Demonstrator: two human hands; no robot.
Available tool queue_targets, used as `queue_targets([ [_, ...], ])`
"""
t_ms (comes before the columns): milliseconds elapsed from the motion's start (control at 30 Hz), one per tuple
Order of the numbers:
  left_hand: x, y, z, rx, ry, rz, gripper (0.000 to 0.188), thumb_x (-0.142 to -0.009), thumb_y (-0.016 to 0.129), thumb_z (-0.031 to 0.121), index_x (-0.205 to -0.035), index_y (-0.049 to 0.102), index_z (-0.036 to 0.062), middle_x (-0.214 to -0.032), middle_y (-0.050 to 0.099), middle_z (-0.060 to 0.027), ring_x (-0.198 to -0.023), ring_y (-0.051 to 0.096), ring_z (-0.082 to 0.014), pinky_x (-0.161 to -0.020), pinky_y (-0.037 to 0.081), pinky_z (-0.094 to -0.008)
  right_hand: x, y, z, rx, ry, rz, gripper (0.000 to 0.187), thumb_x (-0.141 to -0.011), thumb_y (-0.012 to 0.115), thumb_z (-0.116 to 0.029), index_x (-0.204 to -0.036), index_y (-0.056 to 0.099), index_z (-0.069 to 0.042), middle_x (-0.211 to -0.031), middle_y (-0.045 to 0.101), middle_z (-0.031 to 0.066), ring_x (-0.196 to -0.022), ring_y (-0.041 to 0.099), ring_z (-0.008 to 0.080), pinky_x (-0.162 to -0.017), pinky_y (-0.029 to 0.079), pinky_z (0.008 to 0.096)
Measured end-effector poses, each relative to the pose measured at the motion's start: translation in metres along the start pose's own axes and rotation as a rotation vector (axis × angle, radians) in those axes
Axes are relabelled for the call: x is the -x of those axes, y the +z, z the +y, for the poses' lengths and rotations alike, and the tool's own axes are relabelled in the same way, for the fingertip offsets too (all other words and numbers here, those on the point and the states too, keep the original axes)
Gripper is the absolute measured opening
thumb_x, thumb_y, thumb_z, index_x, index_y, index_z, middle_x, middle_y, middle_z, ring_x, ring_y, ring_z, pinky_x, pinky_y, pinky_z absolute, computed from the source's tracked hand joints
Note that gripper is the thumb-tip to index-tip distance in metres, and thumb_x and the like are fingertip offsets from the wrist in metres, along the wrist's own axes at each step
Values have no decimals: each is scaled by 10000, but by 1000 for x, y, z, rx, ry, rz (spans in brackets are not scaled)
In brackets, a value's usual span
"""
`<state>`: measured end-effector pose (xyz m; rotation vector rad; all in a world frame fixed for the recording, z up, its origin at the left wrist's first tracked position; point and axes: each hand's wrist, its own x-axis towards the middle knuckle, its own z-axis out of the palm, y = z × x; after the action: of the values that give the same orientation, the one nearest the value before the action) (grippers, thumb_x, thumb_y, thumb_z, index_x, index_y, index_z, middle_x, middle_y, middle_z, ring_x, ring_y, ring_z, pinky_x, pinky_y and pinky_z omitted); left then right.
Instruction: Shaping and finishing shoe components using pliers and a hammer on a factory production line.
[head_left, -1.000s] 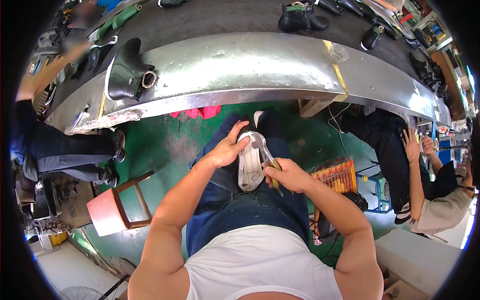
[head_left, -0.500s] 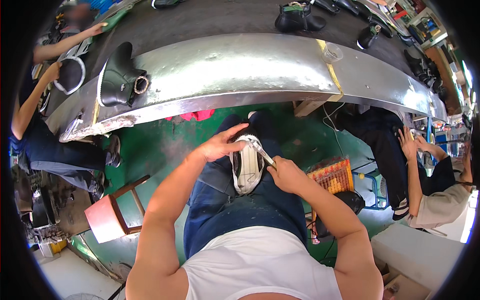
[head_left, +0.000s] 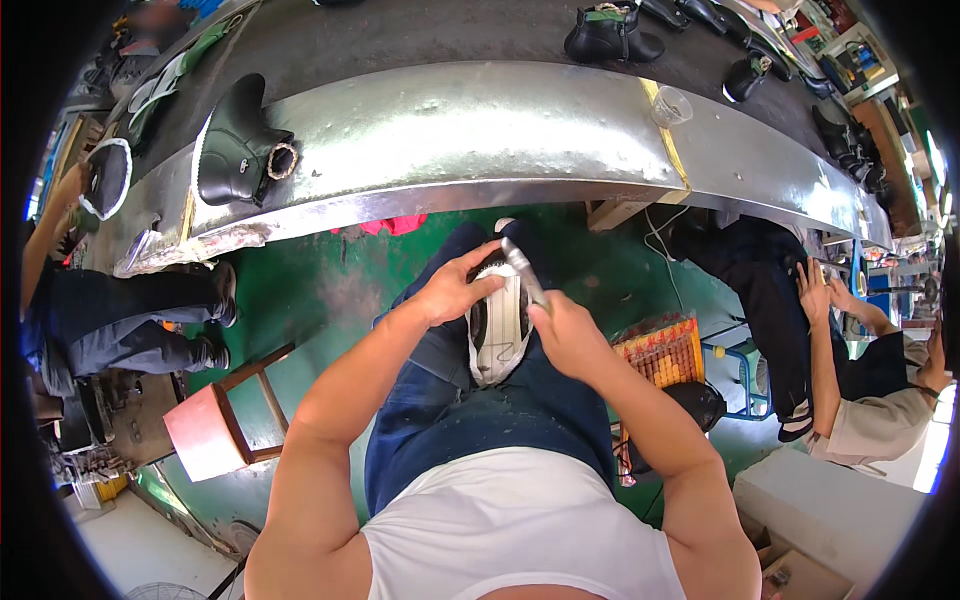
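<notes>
A black shoe lies upside down between my thighs, its pale underside facing up and a whitish edge around it. My left hand grips its far end, with the thumb lying over the underside and the fingers along the rim. Closed around the handle of metal pliers is my right hand, just right of the shoe. The pliers' head reaches up to the shoe's far end, close to my left fingertips. Whether the jaws pinch any material is too small to tell.
Ahead runs a metal-edged bench with a dark top, bearing a black boot, another boot and a clear cup. A stool stands left, a beaded seat mat right. Co-workers sit on both sides.
My right hand has turned the pliers, and their head has risen toward the far end of the shoe. My left hand has shifted slightly right. At far left, the co-worker's hand has left the green piece.
</notes>
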<state>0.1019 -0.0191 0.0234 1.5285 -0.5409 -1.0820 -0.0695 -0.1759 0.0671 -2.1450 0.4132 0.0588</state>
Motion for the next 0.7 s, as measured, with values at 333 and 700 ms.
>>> queue_targets([
  [333, 53, 14, -37, -182, -47, 35, 715, -854, 521, 33, -1535, 303, 23, -1385, 568, -193, -1260, 563, -260, -1075, 403, -336, -7, 28, 24, -182, 277, 120, 465, -843, 750, -349, -975, 572, 60, -769, 668, 171, -679, 684, 244, -657, 536, 365],
  [700, 54, 25, -59, 172, -136, -25, 991, -723, 568, -33, -1592, 98, 44, -1499, 436, -207, -1365, 454, -255, -1100, 339, -268, -12, 14, 40, -146, 329, -102, 422, -755, 687, -132, -1105, 556, 64, -893, 660, 199, -788, 694, 242, -663, 545, 379],
])
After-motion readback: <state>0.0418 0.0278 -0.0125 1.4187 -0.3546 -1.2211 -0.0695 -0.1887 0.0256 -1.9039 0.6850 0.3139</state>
